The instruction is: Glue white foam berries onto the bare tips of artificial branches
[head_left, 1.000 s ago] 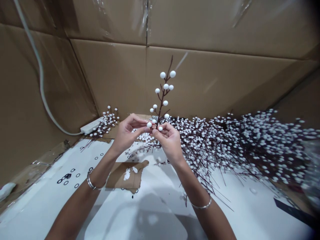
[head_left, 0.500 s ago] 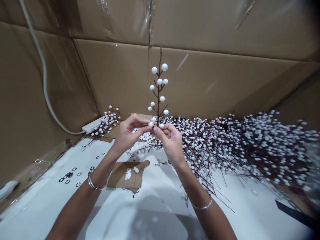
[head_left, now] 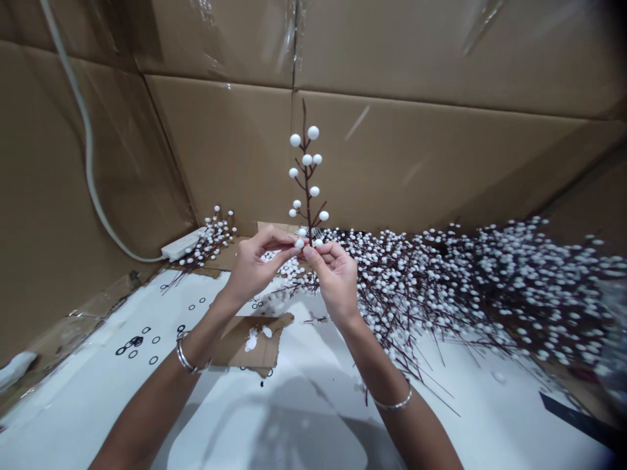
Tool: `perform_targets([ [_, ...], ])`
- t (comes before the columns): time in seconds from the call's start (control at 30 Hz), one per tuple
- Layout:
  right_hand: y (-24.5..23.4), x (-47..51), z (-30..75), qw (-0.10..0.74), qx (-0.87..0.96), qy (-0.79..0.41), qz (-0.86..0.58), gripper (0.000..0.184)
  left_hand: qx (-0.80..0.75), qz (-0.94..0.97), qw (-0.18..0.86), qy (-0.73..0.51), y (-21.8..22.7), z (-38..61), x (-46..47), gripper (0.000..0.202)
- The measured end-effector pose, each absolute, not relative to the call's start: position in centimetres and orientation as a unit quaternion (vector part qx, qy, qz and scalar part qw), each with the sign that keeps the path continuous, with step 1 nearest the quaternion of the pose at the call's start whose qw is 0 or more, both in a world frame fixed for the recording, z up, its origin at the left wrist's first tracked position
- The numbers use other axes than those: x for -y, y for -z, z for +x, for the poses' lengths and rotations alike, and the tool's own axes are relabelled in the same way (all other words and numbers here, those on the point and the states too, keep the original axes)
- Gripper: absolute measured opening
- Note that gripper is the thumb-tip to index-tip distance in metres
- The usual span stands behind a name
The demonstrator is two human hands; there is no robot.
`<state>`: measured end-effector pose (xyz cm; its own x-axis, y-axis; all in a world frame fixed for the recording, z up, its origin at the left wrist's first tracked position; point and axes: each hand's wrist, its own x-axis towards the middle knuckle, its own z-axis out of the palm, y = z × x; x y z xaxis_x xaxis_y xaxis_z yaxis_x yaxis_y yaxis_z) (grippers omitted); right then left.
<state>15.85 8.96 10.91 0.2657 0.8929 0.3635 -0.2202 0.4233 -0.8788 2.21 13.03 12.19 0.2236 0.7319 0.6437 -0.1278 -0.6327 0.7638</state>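
Head view: left hand (head_left: 252,271) and right hand (head_left: 336,281) are together, pinching the base of a white-berried sprig (head_left: 307,176) above the surface (head_left: 313,391). Sprig now leans slightly left, no longer upright. Pile of sprigs (head_left: 514,294) lies right.

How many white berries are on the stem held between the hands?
12 berries, all along the stem above the left hand and right hand; fingers may hide more.

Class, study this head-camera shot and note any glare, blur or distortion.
In the head view, the cardboard wall bends toward the edges; shiny tape catches glare; the clear plastic at right is blurred; soft shadows lie on the white sheet.
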Motion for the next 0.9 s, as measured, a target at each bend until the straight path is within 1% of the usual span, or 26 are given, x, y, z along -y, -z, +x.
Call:
perform_targets([
  [0.1, -10.9, -9.1, 16.1, 0.704, 0.457, -0.404, -0.364, 0.027, -0.211, 0.697, 0.383, -0.569, -12.4, 2.1, -13.2, 0.019],
  [0.23, -10.6, -9.6, 16.3, 0.715, 0.441, -0.390, -0.378, 0.024, -0.232, 0.689, 0.425, -0.539, -12.6, 1.7, -13.5, 0.041],
  [0.27, -10.4, -9.8, 16.3, 0.717, 0.437, -0.391, -0.377, 0.023, -0.254, 0.697, 0.431, -0.513, -12.6, 1.7, -13.6, 0.041],
  [0.33, -10.0, -10.0, 16.2, 0.718, 0.427, -0.405, -0.371, 0.022, -0.285, 0.733, 0.438, -0.436, -12.3, 1.7, -13.6, 0.030],
  [0.4, -9.7, -10.2, 16.1, 0.714, 0.417, -0.424, -0.370, 0.023, -0.278, 0.766, 0.444, -0.373, -11.8, 1.9, -13.7, 0.021],
  [0.47, -9.7, -10.3, 16.2, 0.697, 0.422, -0.442, -0.374, 0.026, -0.255, 0.772, 0.455, -0.364, -11.4, 2.1, -13.8, 0.019],
  [0.53, -9.8, -10.4, 16.5, 0.659, 0.463, -0.460, -0.374, 0.030, -0.249, 0.756, 0.468, -0.384, -11.4, 2.0, -14.1, 0.019],
  [0.6, -9.7, -10.6, 17.0, 0.612, 0.529, -0.449, -0.379, 0.040, -0.261, 0.739, 0.468, -0.408, -11.7, 1.5, -14.4, 0.020],
  [0.63, -9.4, -10.7, 17.2, 0.581, 0.571, -0.426, -0.394, 0.045, -0.271, 0.734, 0.461, -0.418, -12.0, 1.2, -14.5, 0.020],
  [0.67, -9.1, -10.9, 17.4, 0.538, 0.615, -0.397, -0.418, 0.045, -0.285, 0.732, 0.448, -0.426, -12.4, 0.7, -14.7, 0.020],
  [0.7, -8.6, -11.0, 17.5, 0.477, 0.663, -0.365, -0.446, 0.043, -0.301, 0.732, 0.432, -0.432, -12.8, 0.3, -14.8, 0.021],
  [0.77, -7.4, -11.2, 17.4, 0.290, 0.748, -0.319, -0.505, 0.036, -0.325, 0.736, 0.399, -0.441, -13.4, -0.6, -14.9, 0.021],
  [0.8, -6.7, -11.3, 17.2, 0.192, 0.769, -0.306, -0.528, 0.033, -0.330, 0.737, 0.384, -0.448, -13.7, -1.0, -14.9, 0.022],
  [0.83, -6.1, -11.4, 17.0, 0.113, 0.775, -0.299, -0.545, 0.031, -0.331, 0.737, 0.373, -0.456, -13.9, -1.2, -14.9, 0.022],
  [0.87, -5.5, -11.6, 16.7, 0.060, 0.772, -0.296, -0.559, 0.028, -0.329, 0.737, 0.363, -0.466, -14.0, -1.5, -14.9, 0.022],
  [0.9, -5.0, -11.7, 16.6, 0.030, 0.766, -0.296, -0.570, 0.025, -0.325, 0.737, 0.356, -0.474, -14.1, -1.6, -14.8, 0.022],
])
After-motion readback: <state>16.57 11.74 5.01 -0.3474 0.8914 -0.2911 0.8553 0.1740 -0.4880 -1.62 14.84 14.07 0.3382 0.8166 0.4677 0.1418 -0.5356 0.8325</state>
